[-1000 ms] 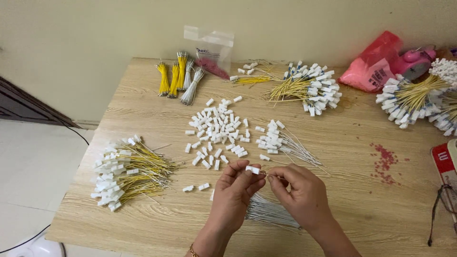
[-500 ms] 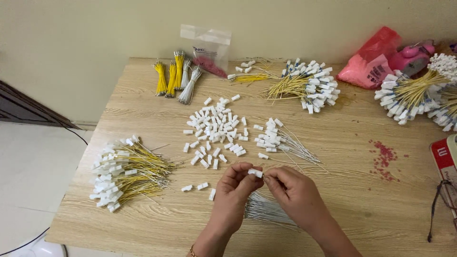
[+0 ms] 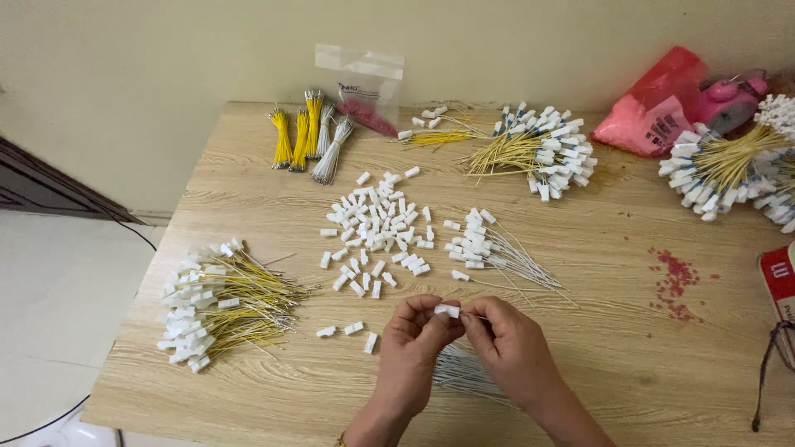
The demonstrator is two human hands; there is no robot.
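Both hands are meeting over the near edge of the wooden table, pinching one small white plastic connector between them. The left hand is closing thumb and forefinger on its left end; the right hand is gripping its right end, where a thin white wire is sticking out. The connector is a short rectangular block, held level just above the tabletop. Under the hands a bundle of white wires is lying flat.

A clear zip bag holding something red is leaning against the wall at the table's far edge, beside bundles of yellow and white wires. A red plastic bag is sitting crumpled at the far right. A red-and-white package is poking in at the right edge.
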